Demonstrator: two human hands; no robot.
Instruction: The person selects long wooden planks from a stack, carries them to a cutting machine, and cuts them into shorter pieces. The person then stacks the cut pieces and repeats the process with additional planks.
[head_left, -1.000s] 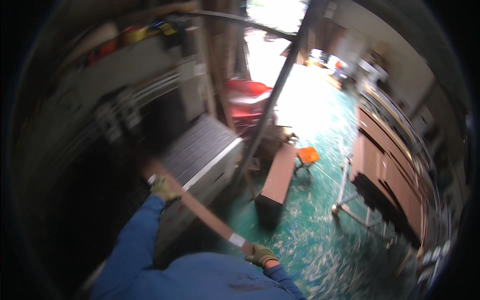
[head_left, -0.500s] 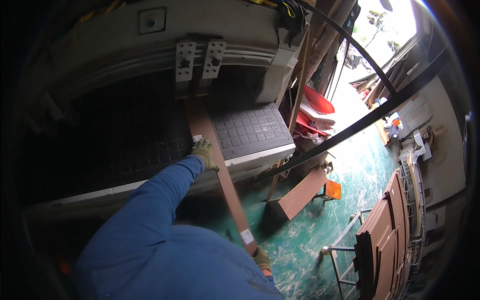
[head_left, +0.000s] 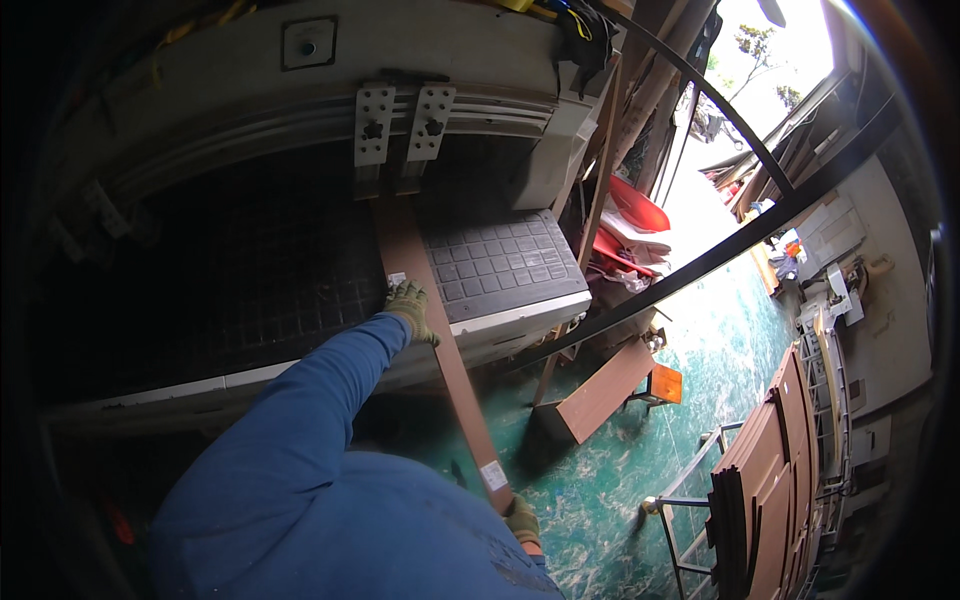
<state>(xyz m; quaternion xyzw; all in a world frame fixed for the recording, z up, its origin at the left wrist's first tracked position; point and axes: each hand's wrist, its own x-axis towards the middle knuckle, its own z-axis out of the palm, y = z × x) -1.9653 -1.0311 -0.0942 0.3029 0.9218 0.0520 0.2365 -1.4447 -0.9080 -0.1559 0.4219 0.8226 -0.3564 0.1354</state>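
Observation:
A long, narrow brown board [head_left: 461, 402] lies across the machine's dark gridded bed [head_left: 497, 259], its upper end under two metal brackets [head_left: 405, 128] on a rail and its lower part sticking out past the front edge. My left hand [head_left: 411, 310], in an olive glove, grips the board near that edge, beside a white label. My right hand [head_left: 523, 525], gloved alike, is closed on the board's lower end, next to a second label, partly hidden by my body.
A long brown box [head_left: 597, 387] and an orange stool [head_left: 664, 383] stand on the green floor [head_left: 575, 500]. A wheeled rack of brown panels [head_left: 765, 480] is at right. A dark diagonal bar [head_left: 700, 258] crosses before red plastic items [head_left: 633, 210] and a bright doorway.
Since a second ago my view has swung toward the machine and the board points more steeply away from me under the brackets. Over the last half second almost nothing has moved.

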